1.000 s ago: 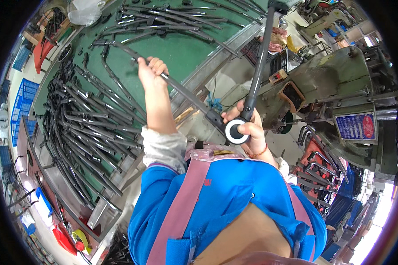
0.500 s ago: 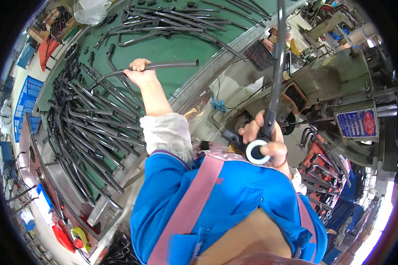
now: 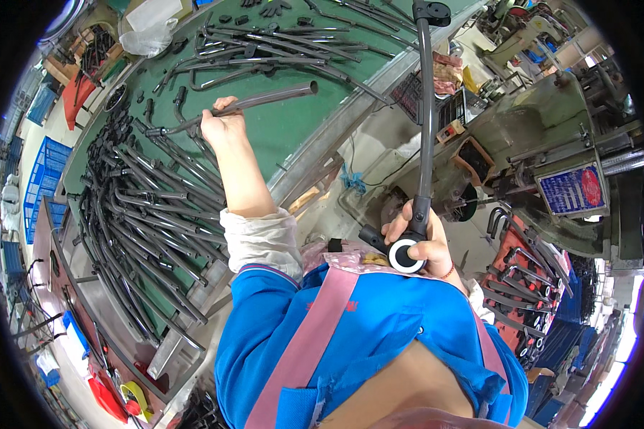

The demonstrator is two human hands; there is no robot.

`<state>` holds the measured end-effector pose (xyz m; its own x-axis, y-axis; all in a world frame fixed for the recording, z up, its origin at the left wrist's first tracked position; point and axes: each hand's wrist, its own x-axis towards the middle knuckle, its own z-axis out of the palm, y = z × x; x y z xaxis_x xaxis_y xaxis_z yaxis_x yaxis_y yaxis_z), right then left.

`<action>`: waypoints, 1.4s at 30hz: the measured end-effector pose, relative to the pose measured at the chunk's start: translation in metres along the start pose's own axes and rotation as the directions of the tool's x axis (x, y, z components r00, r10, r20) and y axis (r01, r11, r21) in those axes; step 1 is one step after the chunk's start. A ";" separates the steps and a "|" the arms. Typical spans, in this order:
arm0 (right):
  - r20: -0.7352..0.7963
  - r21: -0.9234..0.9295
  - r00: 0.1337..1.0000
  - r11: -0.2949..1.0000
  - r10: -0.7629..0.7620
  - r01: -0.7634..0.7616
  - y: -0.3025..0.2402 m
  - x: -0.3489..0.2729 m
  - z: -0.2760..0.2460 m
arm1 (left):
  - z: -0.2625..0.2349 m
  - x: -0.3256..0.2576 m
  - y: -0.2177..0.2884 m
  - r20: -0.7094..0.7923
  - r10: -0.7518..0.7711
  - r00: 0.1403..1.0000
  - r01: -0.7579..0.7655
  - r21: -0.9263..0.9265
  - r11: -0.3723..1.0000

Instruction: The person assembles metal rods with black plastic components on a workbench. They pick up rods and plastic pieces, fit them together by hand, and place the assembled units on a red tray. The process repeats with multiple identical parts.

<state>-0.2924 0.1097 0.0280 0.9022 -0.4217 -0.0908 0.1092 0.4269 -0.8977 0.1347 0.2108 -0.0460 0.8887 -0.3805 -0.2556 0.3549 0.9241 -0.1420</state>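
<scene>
1. A round black hub with a white ring (image 3: 395, 265) sits low and near the person's front, to the right of centre; a short black socket (image 3: 372, 237) juts from its left side.
2. A long dark tube (image 3: 426, 121) runs up from the hub, ending at the top in a black oval fitting (image 3: 434, 13).
3. The right hand (image 3: 433, 243) is clamped on the hub, thumb over the ring's face, fingers behind at the tube's base.
4. The left hand (image 3: 224, 125) is closed around a second dark tube (image 3: 279, 96), held slantwise above the green tabletop (image 3: 283, 132).
5. On that tabletop, a dense heap of dark tubes (image 3: 139, 229) lies to the left; more bent tubes (image 3: 279, 46) lie at the far side.
6. An olive-green machine (image 3: 544, 107) stands at right, bearing a blue plate (image 3: 562, 193).
</scene>
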 end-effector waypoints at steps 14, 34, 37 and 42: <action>-0.079 0.028 0.995 0.998 0.060 -0.058 -0.005 -0.010 -0.007 | 0.024 -0.007 -0.035 -0.064 0.196 0.978 -0.175 0.243 0.954; -0.627 -0.308 0.773 0.883 0.090 -0.353 0.045 -0.012 -0.104 | -0.016 0.091 -0.229 0.293 -0.025 0.956 -0.272 0.913 0.305; -0.686 -0.437 0.727 0.812 -0.023 -0.387 0.038 0.013 -0.104 | -0.017 0.151 -0.295 0.228 -0.093 0.969 -0.203 0.954 0.220; -0.809 -0.116 0.582 0.951 0.077 -0.287 0.024 0.057 -0.094 | 0.014 0.276 -0.411 0.372 -0.350 0.859 -0.272 0.913 0.304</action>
<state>-0.2777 0.0207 -0.0394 0.1961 -0.8600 -0.4711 -0.2039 0.4342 -0.8775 0.2385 -0.2740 -0.0446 0.7476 -0.6375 0.1861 0.1312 0.4164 0.8997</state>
